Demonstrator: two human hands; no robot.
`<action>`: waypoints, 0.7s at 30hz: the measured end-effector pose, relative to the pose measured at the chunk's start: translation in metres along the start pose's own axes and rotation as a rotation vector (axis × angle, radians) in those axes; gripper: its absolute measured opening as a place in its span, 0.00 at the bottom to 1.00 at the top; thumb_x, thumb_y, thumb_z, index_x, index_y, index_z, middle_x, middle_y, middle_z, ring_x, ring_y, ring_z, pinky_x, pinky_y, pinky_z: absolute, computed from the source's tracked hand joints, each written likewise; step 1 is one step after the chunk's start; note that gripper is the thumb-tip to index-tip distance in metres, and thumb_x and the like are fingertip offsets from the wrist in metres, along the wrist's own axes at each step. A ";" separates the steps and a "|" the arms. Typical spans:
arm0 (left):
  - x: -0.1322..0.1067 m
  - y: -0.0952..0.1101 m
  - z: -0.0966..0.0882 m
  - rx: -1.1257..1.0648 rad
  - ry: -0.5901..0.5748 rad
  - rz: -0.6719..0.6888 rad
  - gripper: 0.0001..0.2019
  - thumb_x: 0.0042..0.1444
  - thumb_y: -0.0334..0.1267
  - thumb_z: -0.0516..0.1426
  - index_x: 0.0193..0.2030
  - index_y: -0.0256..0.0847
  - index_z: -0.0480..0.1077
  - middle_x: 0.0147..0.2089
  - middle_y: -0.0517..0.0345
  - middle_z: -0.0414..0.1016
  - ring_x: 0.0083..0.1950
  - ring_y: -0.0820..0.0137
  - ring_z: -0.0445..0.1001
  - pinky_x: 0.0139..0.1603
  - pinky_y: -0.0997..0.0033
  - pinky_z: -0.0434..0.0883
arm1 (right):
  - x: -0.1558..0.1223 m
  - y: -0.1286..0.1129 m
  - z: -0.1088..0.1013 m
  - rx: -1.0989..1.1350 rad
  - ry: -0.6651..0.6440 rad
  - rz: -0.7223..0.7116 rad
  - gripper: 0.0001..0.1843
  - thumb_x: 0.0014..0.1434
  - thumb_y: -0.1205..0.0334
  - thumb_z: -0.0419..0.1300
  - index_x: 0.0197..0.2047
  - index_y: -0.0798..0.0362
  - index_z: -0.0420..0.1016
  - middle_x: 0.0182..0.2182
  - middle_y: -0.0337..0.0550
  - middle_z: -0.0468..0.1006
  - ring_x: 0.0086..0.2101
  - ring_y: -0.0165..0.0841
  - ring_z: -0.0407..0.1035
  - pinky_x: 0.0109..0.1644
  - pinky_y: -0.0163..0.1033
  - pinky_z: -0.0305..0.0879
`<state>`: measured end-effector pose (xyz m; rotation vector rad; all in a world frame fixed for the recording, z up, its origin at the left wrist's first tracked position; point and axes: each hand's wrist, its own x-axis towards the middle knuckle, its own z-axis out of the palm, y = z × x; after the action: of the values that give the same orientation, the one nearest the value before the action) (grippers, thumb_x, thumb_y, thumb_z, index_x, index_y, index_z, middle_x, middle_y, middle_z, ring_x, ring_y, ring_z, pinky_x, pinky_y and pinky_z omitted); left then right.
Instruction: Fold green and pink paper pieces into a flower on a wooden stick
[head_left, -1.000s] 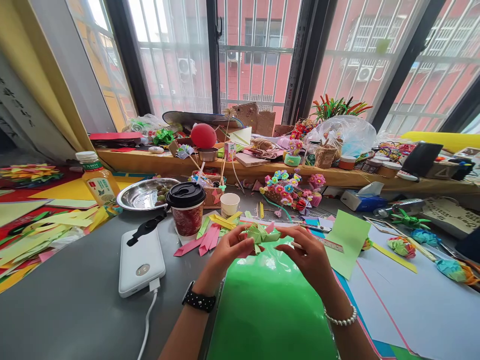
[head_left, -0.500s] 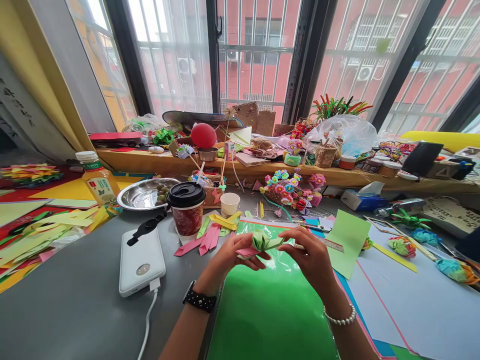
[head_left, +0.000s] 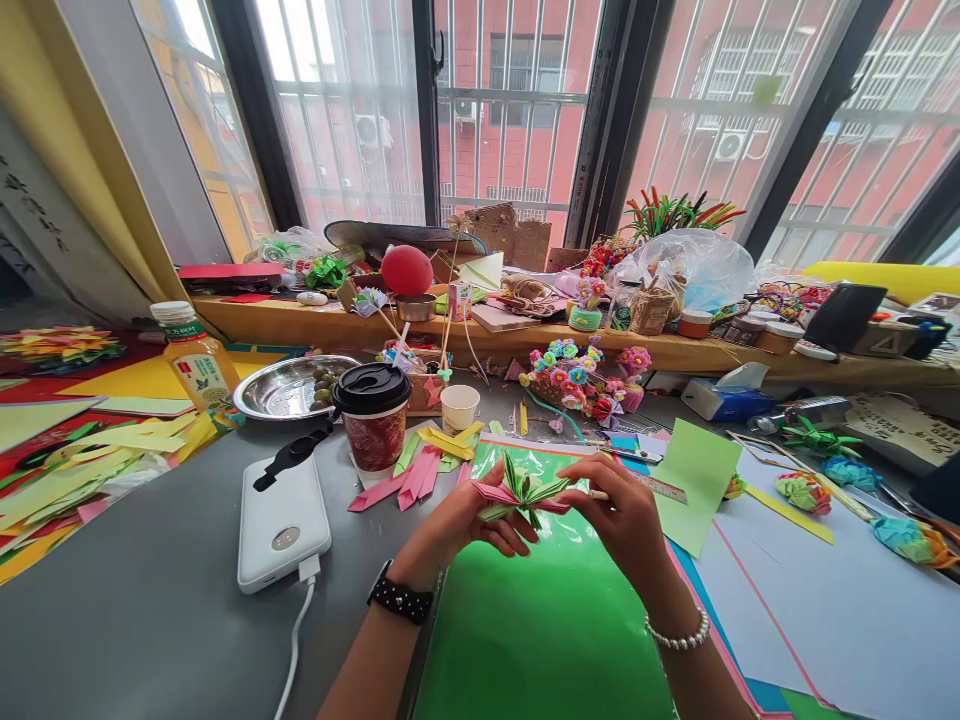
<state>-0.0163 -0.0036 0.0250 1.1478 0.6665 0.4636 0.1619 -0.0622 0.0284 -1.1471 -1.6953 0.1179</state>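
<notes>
Pink-and-green folded paper piece (head_left: 523, 492) sits between the two hands, raised over the green sheet (head_left: 547, 640). Long axis roughly crosswise, points fanning left and right. Left hand (head_left: 461, 525) is at its left end, right hand (head_left: 619, 505) at its right; both touch it, neither clearly nearer.

Left hand: half open, thumb side on the pink left point, other fingers spread loosely below. Right hand: thumb and index pinched on the right-hand tips; small pale stick (head_left: 598, 494) between its fingers, can't tell what it is.

Room: green sheet toward the wearer is bare, open below the piece. Tighter left, with pink strips (head_left: 401, 485) and lidded cup (head_left: 373, 420) beyond the left hand. Light-green paper (head_left: 697, 480) stands up just beside the right hand. Gray tabletop (head_left: 150, 620) open at far left.
</notes>
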 end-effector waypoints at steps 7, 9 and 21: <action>-0.003 0.001 0.002 -0.031 0.002 -0.032 0.24 0.50 0.53 0.50 0.39 0.33 0.72 0.26 0.51 0.76 0.25 0.71 0.74 0.26 0.77 0.66 | 0.000 0.003 0.002 -0.014 0.015 0.044 0.08 0.56 0.57 0.55 0.32 0.53 0.70 0.28 0.40 0.72 0.21 0.26 0.64 0.22 0.30 0.62; -0.003 -0.001 0.001 -0.031 -0.017 -0.039 0.24 0.52 0.54 0.48 0.37 0.32 0.72 0.27 0.50 0.76 0.25 0.71 0.74 0.26 0.77 0.66 | 0.000 0.004 0.003 -0.027 0.019 0.054 0.09 0.56 0.56 0.55 0.32 0.53 0.70 0.28 0.41 0.72 0.23 0.28 0.66 0.23 0.31 0.63; -0.003 -0.004 -0.004 -0.033 -0.055 -0.064 0.28 0.50 0.58 0.47 0.43 0.35 0.68 0.29 0.50 0.77 0.25 0.70 0.75 0.25 0.76 0.66 | 0.002 0.006 0.002 -0.121 0.035 0.046 0.12 0.56 0.54 0.54 0.28 0.53 0.68 0.25 0.39 0.71 0.18 0.25 0.58 0.21 0.31 0.57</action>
<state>-0.0210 -0.0043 0.0210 1.1010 0.6443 0.3860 0.1636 -0.0563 0.0256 -1.2713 -1.6646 0.0237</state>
